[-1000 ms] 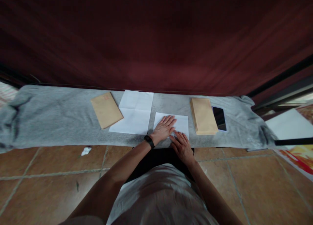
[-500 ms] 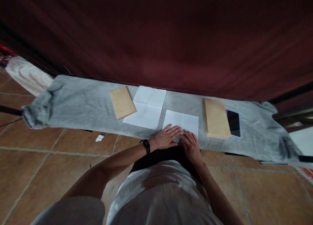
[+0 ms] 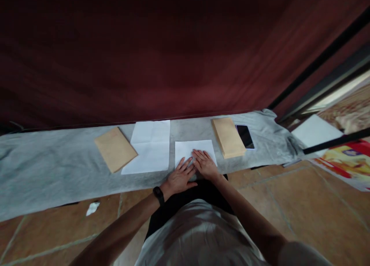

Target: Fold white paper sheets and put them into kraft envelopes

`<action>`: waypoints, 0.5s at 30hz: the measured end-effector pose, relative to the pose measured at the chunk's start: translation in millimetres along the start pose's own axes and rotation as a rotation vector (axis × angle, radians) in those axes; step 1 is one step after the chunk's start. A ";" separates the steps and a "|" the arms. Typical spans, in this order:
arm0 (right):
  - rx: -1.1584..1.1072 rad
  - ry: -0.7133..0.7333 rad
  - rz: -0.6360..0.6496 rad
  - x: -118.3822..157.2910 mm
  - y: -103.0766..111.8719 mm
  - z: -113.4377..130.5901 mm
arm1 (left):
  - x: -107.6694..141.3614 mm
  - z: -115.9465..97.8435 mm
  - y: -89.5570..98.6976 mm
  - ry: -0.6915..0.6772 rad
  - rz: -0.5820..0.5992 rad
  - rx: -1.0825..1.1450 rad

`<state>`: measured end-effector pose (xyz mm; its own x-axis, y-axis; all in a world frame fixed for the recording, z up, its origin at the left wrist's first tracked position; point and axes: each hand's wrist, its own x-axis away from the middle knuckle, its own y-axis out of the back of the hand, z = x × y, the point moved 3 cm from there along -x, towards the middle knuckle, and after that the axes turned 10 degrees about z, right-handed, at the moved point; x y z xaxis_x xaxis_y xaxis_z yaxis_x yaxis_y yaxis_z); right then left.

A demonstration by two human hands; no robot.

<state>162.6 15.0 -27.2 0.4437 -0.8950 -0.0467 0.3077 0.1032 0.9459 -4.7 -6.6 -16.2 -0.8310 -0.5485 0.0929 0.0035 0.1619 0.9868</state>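
A small white sheet of paper (image 3: 194, 145) lies on the grey cloth (image 3: 72, 154) right in front of me. My left hand (image 3: 179, 177), with a dark band on its wrist, rests flat on the sheet's near left part, fingers spread. On the near right part lies my right hand (image 3: 206, 164), its fingers stretched out and its fingertips close to the left ones. To the left is a larger white paper with fold creases (image 3: 153, 146), partly under a brown envelope (image 3: 115, 149). A stack of brown envelopes (image 3: 229, 137) lies to the right.
A dark-screened phone (image 3: 245, 136) lies right of the stack. Behind the cloth hangs a dark red curtain (image 3: 173, 65). A white scrap (image 3: 93, 208) is on the tiled floor (image 3: 58, 231). At the right are a black bar (image 3: 338, 140) and a colourful printed package (image 3: 349, 160).
The view has turned to the right. My right hand has moved further up onto the small sheet, and my left hand's fingers have spread apart.
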 end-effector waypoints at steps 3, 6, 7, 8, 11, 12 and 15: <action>0.053 -0.033 -0.036 -11.9 0.5 -7.4 | -0.7 -0.5 0.6 0.001 -0.005 -0.008; 0.087 -0.084 -0.051 -25.2 2.6 -13.2 | -1.2 0.0 0.3 0.005 -0.004 -0.009; 0.095 -0.100 -0.049 -29.7 3.6 -14.6 | -1.4 0.4 -0.2 0.010 -0.002 -0.011; 0.103 -0.115 -0.046 -33.9 4.8 -15.8 | -1.6 0.8 -0.7 0.014 0.000 -0.014; 0.115 -0.164 -0.044 -41.4 8.9 -16.5 | -2.1 1.4 -1.0 0.014 -0.005 -0.022; 0.114 -0.180 -0.052 -41.0 10.0 -15.5 | -2.1 1.4 -0.6 0.010 -0.007 -0.024; 0.094 -0.184 -0.092 -28.0 10.1 -7.1 | -2.1 1.2 0.9 0.005 -0.003 -0.025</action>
<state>159.3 44.3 -18.6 0.2540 -0.9636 -0.0832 0.2560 -0.0160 0.9665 -3.7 -4.3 -15.6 -0.8284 -0.5528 0.0909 0.0151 0.1401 0.9900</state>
